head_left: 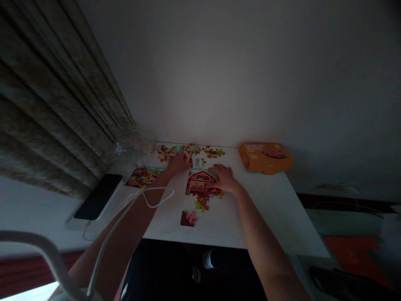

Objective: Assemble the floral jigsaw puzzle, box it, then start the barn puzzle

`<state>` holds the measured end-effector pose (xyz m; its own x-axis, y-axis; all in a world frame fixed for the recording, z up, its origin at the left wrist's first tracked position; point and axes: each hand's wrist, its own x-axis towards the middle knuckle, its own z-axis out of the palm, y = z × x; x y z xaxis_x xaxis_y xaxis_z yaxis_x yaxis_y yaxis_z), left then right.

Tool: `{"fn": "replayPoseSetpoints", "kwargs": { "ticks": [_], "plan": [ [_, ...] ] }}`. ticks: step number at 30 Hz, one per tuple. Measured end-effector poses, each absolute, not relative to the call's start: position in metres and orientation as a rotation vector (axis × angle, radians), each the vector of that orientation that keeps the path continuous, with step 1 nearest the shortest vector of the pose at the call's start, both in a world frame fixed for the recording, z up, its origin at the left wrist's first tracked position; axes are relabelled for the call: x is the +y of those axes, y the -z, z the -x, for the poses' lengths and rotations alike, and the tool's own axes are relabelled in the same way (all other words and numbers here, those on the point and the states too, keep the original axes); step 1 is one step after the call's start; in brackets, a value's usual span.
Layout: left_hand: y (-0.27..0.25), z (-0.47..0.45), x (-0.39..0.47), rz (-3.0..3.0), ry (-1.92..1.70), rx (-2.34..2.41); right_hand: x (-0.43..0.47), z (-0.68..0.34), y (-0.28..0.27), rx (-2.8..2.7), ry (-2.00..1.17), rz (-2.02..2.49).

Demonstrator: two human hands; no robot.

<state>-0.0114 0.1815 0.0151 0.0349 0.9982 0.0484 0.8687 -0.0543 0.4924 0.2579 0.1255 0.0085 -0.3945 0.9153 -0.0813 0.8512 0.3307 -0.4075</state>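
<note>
My left hand (177,164) is closed at the near edge of the loose puzzle pieces, with a dark red and pink puzzle piece (188,160) at its fingertips. Beside it, my right hand (224,178) lies open, fingers spread, over the right side of a partly joined jigsaw puzzle (197,186) that shows a red barn. Part of that puzzle is covered by the fingers. Just above it rests a pale green puzzle piece (199,162). Closer to me, apart from the rest, lies a piece with a pink figure (189,218).
Loose puzzle pieces (213,152) spread along the wall. An orange puzzle box (266,158) stands at the back right. On the left are a picture card (142,177), a phone (99,196) and bubble wrap (133,144). A white cable (156,205) hangs across my left forearm.
</note>
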Motion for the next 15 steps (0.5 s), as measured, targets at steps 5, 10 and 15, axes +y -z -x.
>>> {"fn": "replayPoseSetpoints", "kwargs": {
  "ticks": [5, 10, 15],
  "plan": [
    [-0.010, 0.007, 0.178, -1.989, -0.768, 1.743, 0.127, -0.255, -0.006, -2.373, -0.578, 1.561],
    [-0.008, 0.003, 0.175, -1.814, -1.002, 1.653, 0.129, -0.256, -0.004, -2.360, -0.594, 1.551],
    [-0.020, 0.001, 0.163, -1.503, -1.197, 1.557, 0.125, -0.254, -0.008, -2.484, -0.633, 1.573]
  ]
}}
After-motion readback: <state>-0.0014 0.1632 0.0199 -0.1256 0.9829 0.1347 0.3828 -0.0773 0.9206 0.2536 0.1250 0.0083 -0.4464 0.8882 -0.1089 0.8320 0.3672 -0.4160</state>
